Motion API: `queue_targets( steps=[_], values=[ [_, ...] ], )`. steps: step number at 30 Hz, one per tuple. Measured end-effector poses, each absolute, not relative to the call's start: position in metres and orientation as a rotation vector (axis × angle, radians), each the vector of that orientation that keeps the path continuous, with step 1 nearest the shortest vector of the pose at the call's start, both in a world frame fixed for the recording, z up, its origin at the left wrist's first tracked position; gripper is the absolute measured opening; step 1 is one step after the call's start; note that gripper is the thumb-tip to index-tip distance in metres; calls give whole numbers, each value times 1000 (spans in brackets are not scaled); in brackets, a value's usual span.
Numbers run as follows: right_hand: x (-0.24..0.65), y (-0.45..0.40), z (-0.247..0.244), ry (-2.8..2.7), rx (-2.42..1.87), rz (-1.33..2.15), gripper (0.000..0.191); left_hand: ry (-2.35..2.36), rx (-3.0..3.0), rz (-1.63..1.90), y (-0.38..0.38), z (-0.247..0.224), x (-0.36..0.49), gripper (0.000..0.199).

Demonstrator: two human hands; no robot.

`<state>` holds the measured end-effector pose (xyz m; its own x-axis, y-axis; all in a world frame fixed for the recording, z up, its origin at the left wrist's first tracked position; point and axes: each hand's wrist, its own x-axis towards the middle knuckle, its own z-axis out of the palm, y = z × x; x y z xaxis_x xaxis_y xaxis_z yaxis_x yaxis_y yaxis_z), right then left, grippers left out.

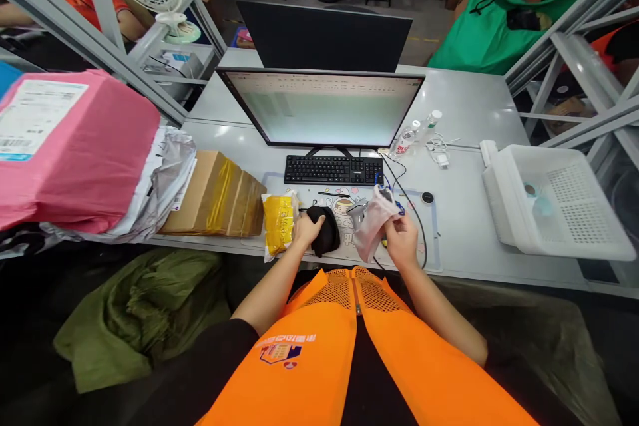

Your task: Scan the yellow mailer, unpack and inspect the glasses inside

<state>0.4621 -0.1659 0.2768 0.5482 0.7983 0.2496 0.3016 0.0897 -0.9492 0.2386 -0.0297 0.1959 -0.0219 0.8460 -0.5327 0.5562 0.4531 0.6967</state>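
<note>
My left hand (306,231) is closed on a black rounded soft case (327,233), thumb on top, low over the desk mat. Just left of that hand lies a yellow plastic packet (279,223). My right hand (402,239) pinches the upper edge of a translucent whitish-pink pouch (372,226) with a blue cord at its mouth. Something grey (356,212) shows beside the pouch, partly hidden, and I cannot tell what it is.
A keyboard (333,170) and monitor (324,106) stand ahead. Cardboard boxes (200,196) and a pink parcel (100,146) are stacked left. At right are plastic bottles (407,138), a cable (424,233) and a white basket (509,213).
</note>
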Motion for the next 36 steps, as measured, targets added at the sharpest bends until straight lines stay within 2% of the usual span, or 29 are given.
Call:
queue_targets(
  steps=[2,4,7,10,19,23,25,28,30,34,36],
  values=[
    [461,-174,274,-1088,-1478,424,19,1720,1415,494,-37,223,241,52],
    [460,-181,270,-1180,-1466,361,12,1533,1550,607,-53,257,246,37],
    [457,-186,261,-1270,-1451,284,8,1074,1420,572,-79,303,254,41],
    [451,-185,250,-1303,-1449,263,7,948,1298,510,-94,326,262,42],
    [441,-183,236,-1144,-1567,526,25,983,1387,623,-100,306,256,19],
    [434,-182,236,-995,-1584,650,31,1070,1581,687,-101,297,250,20],
    [430,-180,237,-919,-1591,688,33,996,1595,717,-99,292,247,33],
    [424,-176,240,-854,-1575,762,38,899,1571,628,-98,284,243,76],
    [423,-174,243,-857,-1546,839,42,895,1580,526,-96,280,241,86],
    [448,-177,262,-994,-1462,1081,49,913,1613,471,-92,278,236,53],
    [479,-177,281,-1114,-1446,1217,46,881,1580,472,-89,278,231,46]
  ],
)
